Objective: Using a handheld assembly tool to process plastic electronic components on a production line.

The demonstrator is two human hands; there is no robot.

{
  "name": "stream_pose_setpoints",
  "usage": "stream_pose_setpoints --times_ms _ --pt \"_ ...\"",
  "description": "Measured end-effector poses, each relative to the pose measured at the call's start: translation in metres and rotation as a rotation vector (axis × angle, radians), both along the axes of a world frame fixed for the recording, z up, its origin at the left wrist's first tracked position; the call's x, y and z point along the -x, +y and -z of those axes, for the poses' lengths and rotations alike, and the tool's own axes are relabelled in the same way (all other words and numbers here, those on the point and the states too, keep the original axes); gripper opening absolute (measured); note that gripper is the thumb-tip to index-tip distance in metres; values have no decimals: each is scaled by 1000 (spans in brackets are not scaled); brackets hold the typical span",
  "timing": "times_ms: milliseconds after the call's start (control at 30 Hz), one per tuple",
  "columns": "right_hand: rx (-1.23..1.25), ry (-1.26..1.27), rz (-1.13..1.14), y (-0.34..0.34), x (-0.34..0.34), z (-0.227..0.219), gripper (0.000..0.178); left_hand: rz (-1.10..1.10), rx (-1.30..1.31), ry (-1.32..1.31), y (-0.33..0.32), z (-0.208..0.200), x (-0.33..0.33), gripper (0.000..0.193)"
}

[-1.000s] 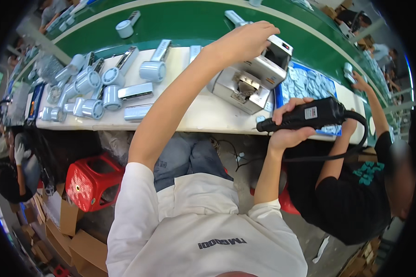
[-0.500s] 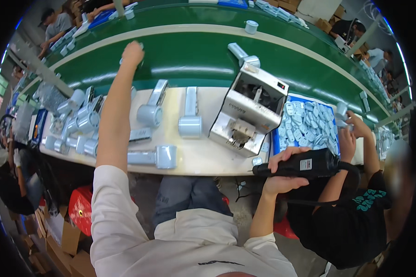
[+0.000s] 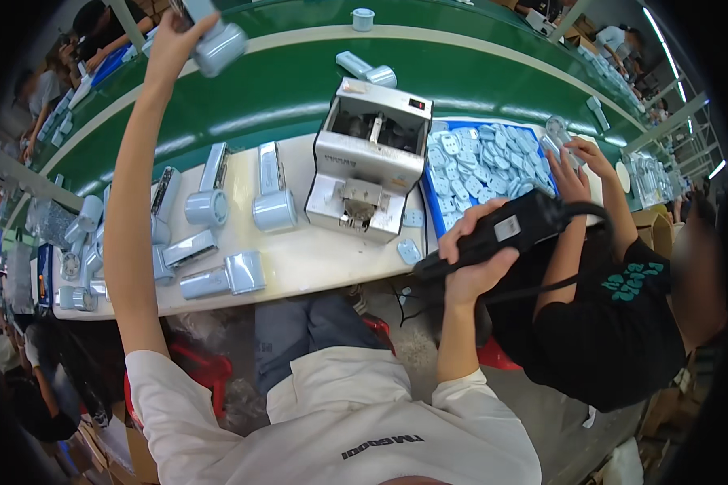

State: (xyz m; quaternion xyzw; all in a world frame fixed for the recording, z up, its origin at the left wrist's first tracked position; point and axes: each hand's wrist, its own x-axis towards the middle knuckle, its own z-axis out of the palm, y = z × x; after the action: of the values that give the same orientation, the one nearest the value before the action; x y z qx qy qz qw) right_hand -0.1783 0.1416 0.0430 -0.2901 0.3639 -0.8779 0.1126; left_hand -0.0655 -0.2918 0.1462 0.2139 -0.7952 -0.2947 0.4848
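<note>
High at the far left, my left hand [image 3: 172,39] is closed around the handle of a light-blue plastic housing [image 3: 221,50], whose round cup end hangs over the green belt. In my right hand [image 3: 476,271] lies a black corded electric screwdriver [image 3: 530,222], its tip pointing left past the table's front edge. A metal screw feeder [image 3: 368,166] stands between my arms. Similar housings with round ends and long handles lie left of it, among them an upright-lying one [image 3: 275,208] and one near the front edge [image 3: 244,273].
A blue tray [image 3: 433,202] of small light-blue plates sits right of the feeder; a loose plate [image 3: 409,251] lies before it. At right, a co-worker's hands [image 3: 573,166] hold a part. Beyond the table runs the green belt [image 3: 299,93], carrying another housing [image 3: 366,70].
My left hand, earlier reaching over the belt with its contents mostly hidden, is now farther left and raised, showing the housing. The screwdriver stays in my right hand, tilted more. The whole view has shifted.
</note>
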Motion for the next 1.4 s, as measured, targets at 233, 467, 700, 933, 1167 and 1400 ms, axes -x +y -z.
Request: stream_pose_setpoints --times_ms 233,467,700,933,1167,1400 --pt "-800 249 394 39 69 -19 26 606 -142 267 200 -14 -30 40" --pt "-1223 706 159 4 89 -24 37 584 -539 527 320 80 -41 42" --pt "-1316 800 95 5 111 -14 41 565 -729 476 352 123 -51 40" --pt "-1532 714 -181 4 136 -27 41 536 -738 425 344 140 -49 37" --pt "-1336 783 -61 14 127 -29 44 539 -722 429 342 141 -47 33" --pt "-1511 736 -102 6 127 -23 42 538 -694 368 346 138 -49 33"
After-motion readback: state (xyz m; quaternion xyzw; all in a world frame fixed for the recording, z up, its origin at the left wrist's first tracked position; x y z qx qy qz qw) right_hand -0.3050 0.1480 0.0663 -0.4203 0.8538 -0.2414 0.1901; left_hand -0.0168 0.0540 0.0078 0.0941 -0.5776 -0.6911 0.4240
